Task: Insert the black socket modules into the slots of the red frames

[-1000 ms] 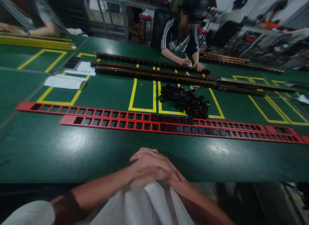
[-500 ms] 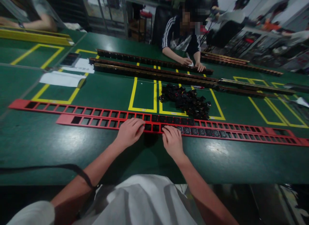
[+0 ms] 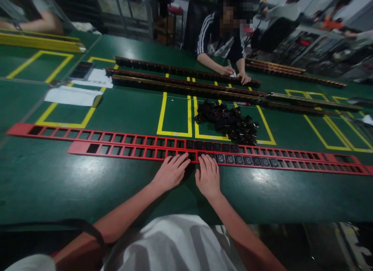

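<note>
Two long red slotted strips lie side by side on the table, the far strip (image 3: 99, 137) and the near strip (image 3: 157, 153). Black power sockets (image 3: 239, 159) fill a run of openings in the near one, and more black sockets (image 3: 217, 146) sit in the middle of the far one. My left hand (image 3: 172, 172) reaches to the near strip with stretched fingers, fingertips on its edge by a slot. Just to its right, my right hand (image 3: 208, 176) lays its fingers flat over the strip at the left end of the socket row. Whatever is under the fingertips is hidden.
Beyond the strips lies a pile of loose black sockets (image 3: 227, 121). Long dark rails (image 3: 186, 86) cross the table behind it. White papers (image 3: 70, 96) lie at the left. Across the table a person (image 3: 223, 53) holds a pen over a rail.
My left hand has slid right and drawn back toward me, closer to my right hand. My right hand stays at nearly the same spot on the near strip. The view has shifted slightly.
</note>
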The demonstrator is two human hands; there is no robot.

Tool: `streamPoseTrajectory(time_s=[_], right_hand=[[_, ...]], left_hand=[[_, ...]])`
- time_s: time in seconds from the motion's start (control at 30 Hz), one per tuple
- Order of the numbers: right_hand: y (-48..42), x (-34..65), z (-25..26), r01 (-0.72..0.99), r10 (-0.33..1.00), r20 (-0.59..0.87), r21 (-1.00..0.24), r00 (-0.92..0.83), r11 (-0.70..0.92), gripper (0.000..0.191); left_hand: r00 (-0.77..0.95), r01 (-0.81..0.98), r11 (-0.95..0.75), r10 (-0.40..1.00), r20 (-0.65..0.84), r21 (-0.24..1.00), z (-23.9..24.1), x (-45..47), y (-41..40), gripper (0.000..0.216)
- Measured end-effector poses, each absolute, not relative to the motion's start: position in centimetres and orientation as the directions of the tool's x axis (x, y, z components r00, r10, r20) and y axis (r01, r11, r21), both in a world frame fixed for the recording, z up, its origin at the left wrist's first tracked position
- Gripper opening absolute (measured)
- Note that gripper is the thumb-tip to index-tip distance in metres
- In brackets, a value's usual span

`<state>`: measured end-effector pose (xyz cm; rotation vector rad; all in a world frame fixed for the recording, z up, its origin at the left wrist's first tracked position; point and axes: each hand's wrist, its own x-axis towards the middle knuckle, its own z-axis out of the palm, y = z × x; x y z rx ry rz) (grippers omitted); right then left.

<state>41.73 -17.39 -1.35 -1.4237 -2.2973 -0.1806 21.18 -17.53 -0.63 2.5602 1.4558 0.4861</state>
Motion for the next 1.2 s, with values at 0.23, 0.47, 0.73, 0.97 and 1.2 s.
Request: streamPoseTrajectory(time_s=[0.23, 0.47, 0.73, 0.97, 1.2], right_hand=[[-17.3, 41.7, -1.5, 0.875, 0.817, 0.427, -0.109, -0.388, 0.473, 0.048], [-17.1, 41.8, -1.4, 0.869, 0.802, 0.457, -0.114, -0.384, 0.482, 0.044], [-17.0, 41.8, -1.7, 0.861, 0.813, 0.465, -0.182, -0.351, 0.475, 0.042], [-17.0, 41.8, -1.8, 0.869, 0.833, 0.459, -0.221, -0.308, 0.443, 0.048], [-16.8, 41.8, -1.6, 0.876, 0.826, 0.474, -0.201, -0.306, 0.439, 0.045]], left_hand=[[0.501, 0.821, -0.531, 0.847, 0.18, 0.21, -0.4, 21.3, -17.5, 0.047], [0.431, 0.844, -0.472, 0.88, 0.201, 0.255, -0.6, 24.0, -17.7, 0.056], [0.398, 0.857, -0.443, 0.894, 0.208, 0.264, -1.2, 25.1, -17.4, 0.057], [0.403, 0.857, -0.446, 0.892, 0.204, 0.259, -0.9, 25.0, -17.5, 0.059], [0.388, 0.854, -0.434, 0.899, 0.202, 0.286, -1.0, 25.2, -17.4, 0.061]])
